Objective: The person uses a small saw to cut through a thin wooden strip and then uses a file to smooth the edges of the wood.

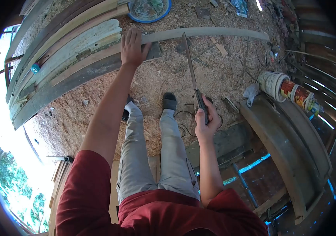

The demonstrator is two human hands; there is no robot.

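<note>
My left hand lies flat on a long narrow wooden plank, fingers stretched out and thumb apart. To the right, the plank reaches out past the stacked boards and over the ground. My right hand is wrapped round the dark handle of a handsaw. Its thin blade points away from me, and the tip overlaps the plank's near edge in this view, a little right of my left hand.
Several long boards are stacked at the left, with a small teal round object on them. A blue-rimmed basin sits at the top. At the right are a white bucket and a curved panel. Wood shavings cover the ground.
</note>
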